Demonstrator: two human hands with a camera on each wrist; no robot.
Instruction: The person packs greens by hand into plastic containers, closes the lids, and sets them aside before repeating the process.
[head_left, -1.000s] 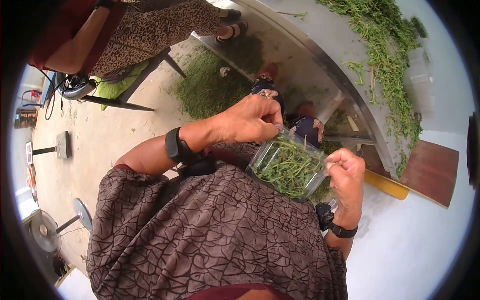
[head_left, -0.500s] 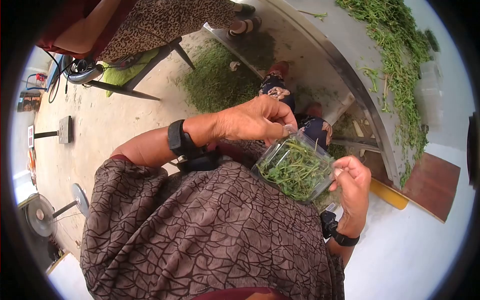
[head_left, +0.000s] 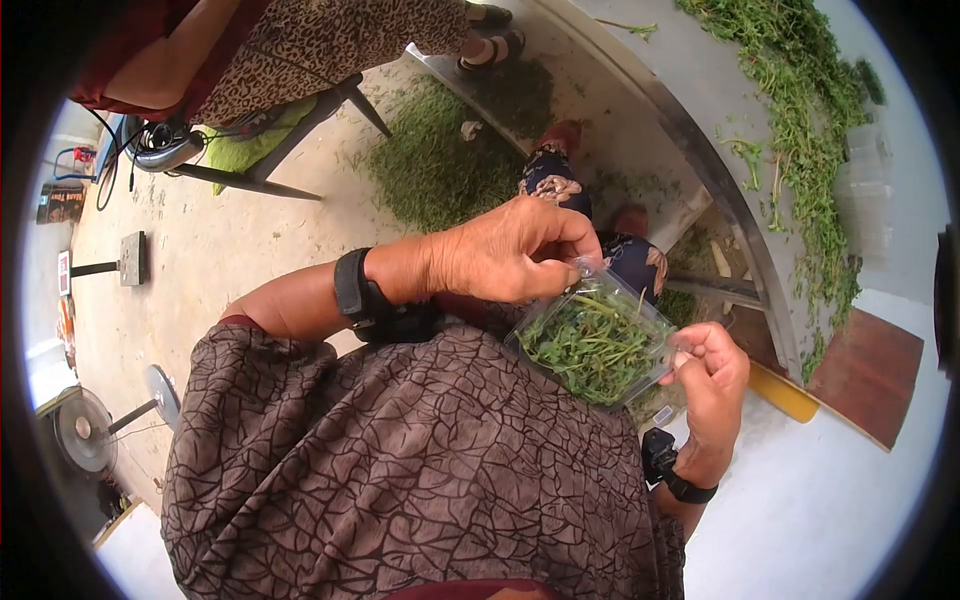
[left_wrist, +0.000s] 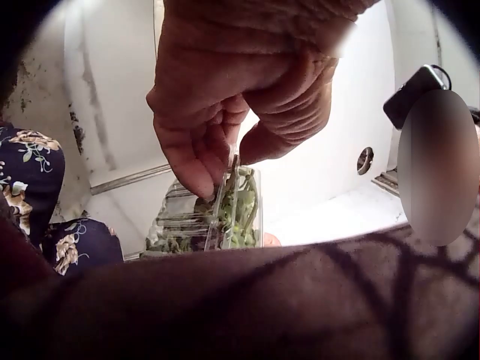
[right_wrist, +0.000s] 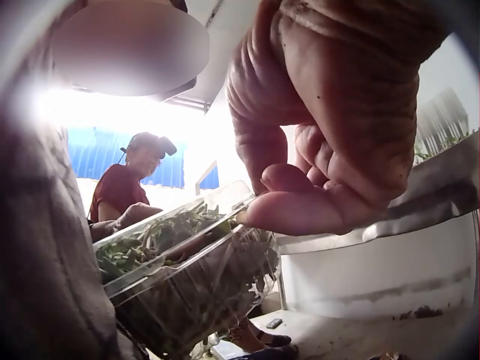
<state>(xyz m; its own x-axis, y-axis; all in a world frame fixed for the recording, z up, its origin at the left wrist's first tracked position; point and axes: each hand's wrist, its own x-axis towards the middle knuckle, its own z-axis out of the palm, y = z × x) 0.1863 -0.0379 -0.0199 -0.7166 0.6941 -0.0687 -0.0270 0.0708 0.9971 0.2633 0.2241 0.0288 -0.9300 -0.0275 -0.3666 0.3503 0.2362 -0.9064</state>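
Between both hands a clear plastic hinged box [right_wrist: 169, 262] is held at a tilt in front of the patterned garment. Leafy green stems [head_left: 590, 345] fill it and show through the lid. The left hand [head_left: 520, 250] pinches the far corner of the box between thumb and fingers; in the left wrist view its fingertips are right at the rim. At the opposite side, the right hand [head_left: 712, 380] pinches the edge, thumb pressed on the rim in the right wrist view. Lid and base rims lie close together there.
A metal table [head_left: 690, 110] at upper right bears a heap of greens [head_left: 800, 110] and stacked clear boxes [head_left: 865, 190]. More greens [head_left: 440, 170] lie piled on the floor. Another person [head_left: 330, 50] sits at upper left. A fan [head_left: 85, 430] stands at lower left.
The head view has shifted, moving the surroundings slightly. Both hands keep hold of the box's edges; the right hand has come down a little, with small finger movements at the left corner.
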